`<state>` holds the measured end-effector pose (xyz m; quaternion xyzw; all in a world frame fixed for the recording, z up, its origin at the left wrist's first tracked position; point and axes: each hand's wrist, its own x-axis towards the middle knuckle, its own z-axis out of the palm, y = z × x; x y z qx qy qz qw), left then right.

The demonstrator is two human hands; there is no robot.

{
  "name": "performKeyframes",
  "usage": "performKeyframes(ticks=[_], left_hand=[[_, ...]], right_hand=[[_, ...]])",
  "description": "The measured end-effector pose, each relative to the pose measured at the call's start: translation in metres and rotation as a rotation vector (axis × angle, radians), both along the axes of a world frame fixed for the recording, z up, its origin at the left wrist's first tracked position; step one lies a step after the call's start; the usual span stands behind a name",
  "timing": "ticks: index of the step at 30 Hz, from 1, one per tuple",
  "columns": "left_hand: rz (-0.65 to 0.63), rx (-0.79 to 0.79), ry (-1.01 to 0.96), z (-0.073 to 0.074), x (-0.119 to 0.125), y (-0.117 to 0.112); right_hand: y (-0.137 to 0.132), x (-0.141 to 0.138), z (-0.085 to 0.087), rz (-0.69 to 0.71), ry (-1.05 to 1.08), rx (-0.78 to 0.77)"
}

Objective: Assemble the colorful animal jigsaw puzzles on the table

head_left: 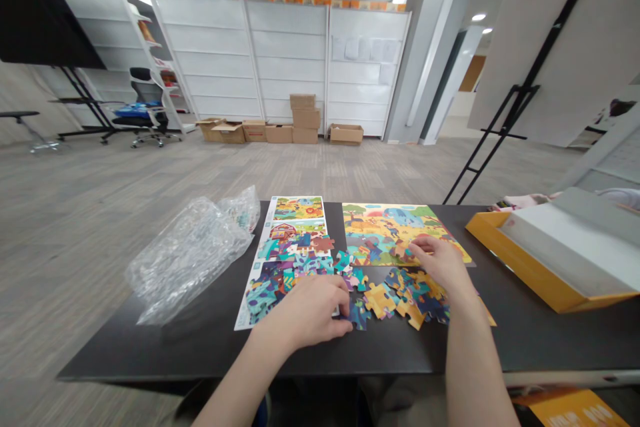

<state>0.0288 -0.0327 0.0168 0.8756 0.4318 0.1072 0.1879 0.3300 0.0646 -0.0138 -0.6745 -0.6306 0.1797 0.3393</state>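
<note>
My left hand (315, 310) is closed, its fingertips at a dark blue puzzle piece (359, 315) at the near edge of the pile. Over the lower right of the animal picture board (360, 219), my right hand (440, 259) pinches a brownish puzzle piece (401, 250). Loose yellow pieces (380, 300) and dark blue ones lie between the two hands. A reference sheet (295, 228) with small pictures lies left of the board, and several turquoise and purple pieces (267, 293) are heaped on it.
Crumpled clear plastic packaging (195, 253) lies at the left of the black table (200, 353). To the right stands an open yellow and white box (540, 267). Beyond the table are an easel-like stand (515, 100), cardboard boxes (305, 119) and an office chair (145, 110).
</note>
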Motion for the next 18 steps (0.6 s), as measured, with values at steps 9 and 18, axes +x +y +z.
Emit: performKeyframes(ticks=[9,18], left_hand=[[0.077,0.099,0.058,0.008,0.014,0.001],[-0.04,0.14,0.009,-0.002,0.044,0.011]], right_hand=[[-0.034,-0.031,0.032,0.404,-0.064,-0.135],[-0.035,-0.037,0.031,0.409,-0.102,-0.16]])
